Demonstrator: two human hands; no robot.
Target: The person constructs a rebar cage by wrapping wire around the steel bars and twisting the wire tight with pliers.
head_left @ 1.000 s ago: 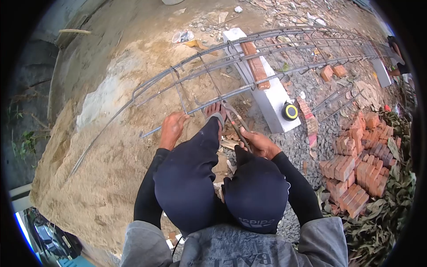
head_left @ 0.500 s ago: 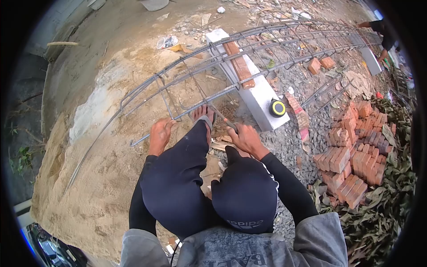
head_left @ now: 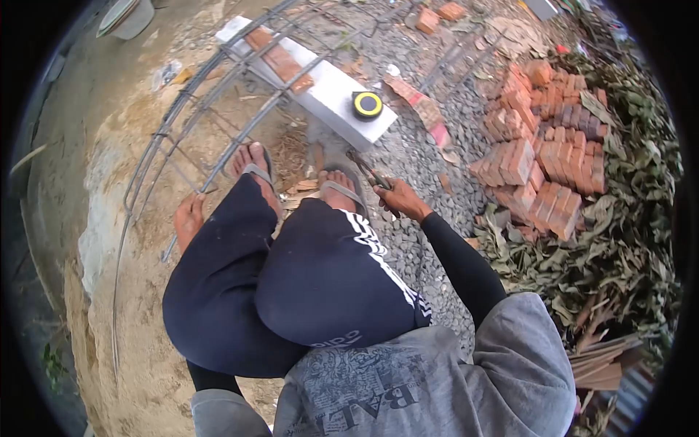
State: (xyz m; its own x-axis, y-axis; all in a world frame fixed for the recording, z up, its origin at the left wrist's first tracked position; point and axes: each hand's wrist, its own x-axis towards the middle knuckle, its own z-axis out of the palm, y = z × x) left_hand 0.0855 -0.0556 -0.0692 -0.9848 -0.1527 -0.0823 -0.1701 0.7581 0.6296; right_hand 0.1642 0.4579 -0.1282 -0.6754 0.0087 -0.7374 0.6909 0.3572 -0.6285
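My right hand (head_left: pixel 399 199) is closed round the handles of metal pincers (head_left: pixel 368 169), whose jaws point up and left beside my sandalled foot. Near the lower end of a long cage of steel bars (head_left: pixel 250 125) is my left hand (head_left: pixel 189 218), fingers bent by a bar end; whether it grips something is too small to tell. The cage rests across a white block (head_left: pixel 320 91) with a reddish-brown wood piece (head_left: pixel 279 58) on it. A black and yellow tape measure (head_left: pixel 367 105) lies on the block's near end.
Stacked red bricks (head_left: pixel 542 156) stand at the right, beside dry leaves (head_left: pixel 582 269). Gravel (head_left: pixel 429 251) lies between them and my legs. A torn strip of packaging (head_left: pixel 421 109) lies past the block. At the upper left is a pale bucket (head_left: pixel 131 18).
The view has turned right, so cage, block and bricks appear further left. My right hand with the pincers has moved away from the bars, to the right of my feet. My left hand stays by the cage end.
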